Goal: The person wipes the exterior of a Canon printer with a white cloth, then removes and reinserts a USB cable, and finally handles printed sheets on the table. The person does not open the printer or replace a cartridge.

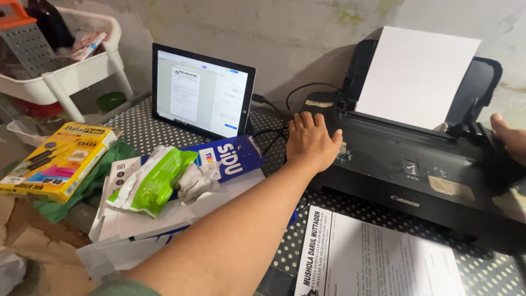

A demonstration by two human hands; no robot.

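Note:
A black printer [416, 164] stands at the right on a dotted black-and-white table cover, with a blank white sheet [416, 74] upright in its rear feed. My left hand [311, 140] rests palm down on the printer's left top corner, fingers spread, holding nothing. At the frame's right edge, my right hand [509, 137] touches the printer's right side; only part of it shows. A printed sheet [378, 257] lies in front of the printer.
A tablet [203, 93] with a document on screen stands behind my left arm, cables beside it. A blue paper ream wrapper [230, 156], green wipes pack [153, 181], yellow ink box [57, 161] and loose papers lie left. A white plastic rack [66, 77] stands far left.

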